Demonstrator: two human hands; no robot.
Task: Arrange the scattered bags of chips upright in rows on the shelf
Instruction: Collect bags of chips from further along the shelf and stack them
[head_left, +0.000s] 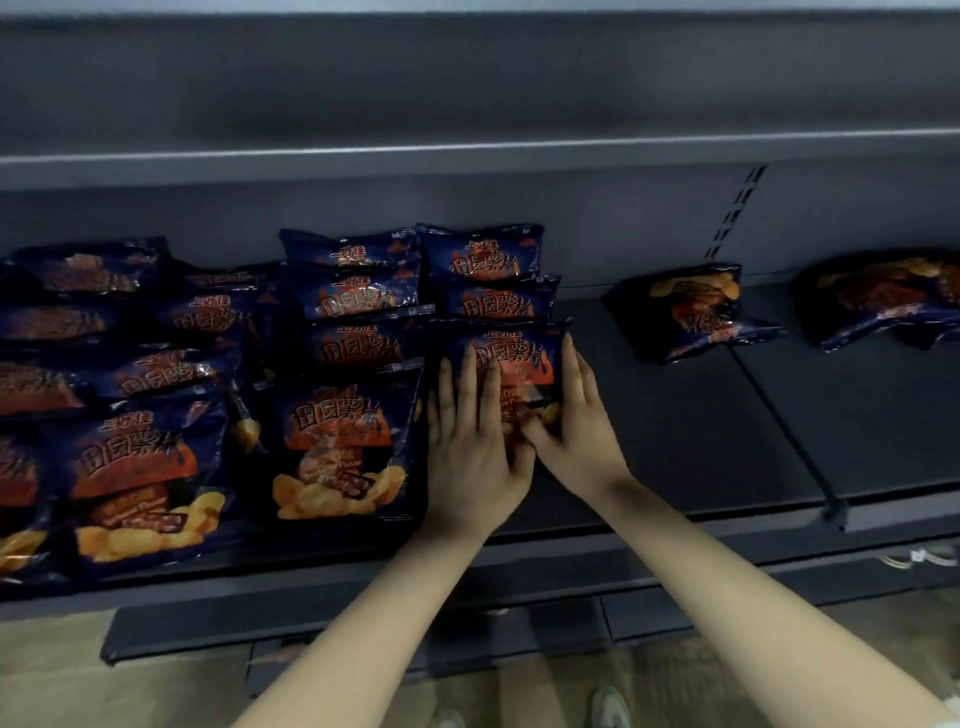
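Note:
Dark blue chip bags with orange print stand leaning in rows on the left half of the grey shelf (675, 431). The front bag of the rightmost row (522, 358) stands upright between my hands. My left hand (470, 436) lies flat on its left front with fingers spread. On the bag's right side, my right hand (571, 421) presses with its thumb at the lower front. Another row's front bag (343, 447) stands just left of it. Two loose bags lie flat farther right: one (691, 312) mid-shelf, one (883, 296) at the right edge.
An upper shelf (467, 150) overhangs the rows. A thin metal divider (789, 431) runs front to back on the shelf right of my hands. Bare shelf lies between the rows and the loose bags. My shoes (608, 709) and tan floor show below.

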